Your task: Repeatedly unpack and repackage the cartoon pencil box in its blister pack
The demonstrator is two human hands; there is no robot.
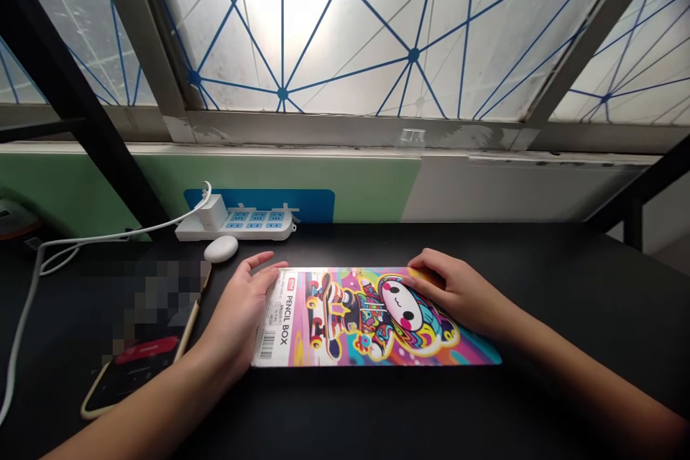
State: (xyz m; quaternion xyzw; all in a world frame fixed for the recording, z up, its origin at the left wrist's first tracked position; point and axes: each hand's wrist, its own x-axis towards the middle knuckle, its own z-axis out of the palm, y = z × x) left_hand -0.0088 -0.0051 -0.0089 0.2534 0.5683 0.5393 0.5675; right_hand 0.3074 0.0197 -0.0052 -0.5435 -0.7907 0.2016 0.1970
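Note:
A flat, colourful pencil box (345, 323) lies on the black desk, its long side running left to right. Its cover shows a cartoon figure with a skateboard, and a white strip at the left end carries the words PENCIL BOX and a barcode. My left hand (251, 309) holds the left end, with the thumb near the upper left corner. Around the far right edge curls my right hand (450, 287), thumb resting on the printed cover. Some of the fingertips on both hands are hidden.
Left of my left hand lies a phone (134, 366) in a pale case, partly blurred out. Behind it are a white oval object (221, 249) and a white power strip (248, 230) with a plugged-in charger and white cable (123, 233). Black frame bars (91, 108) rise before the window.

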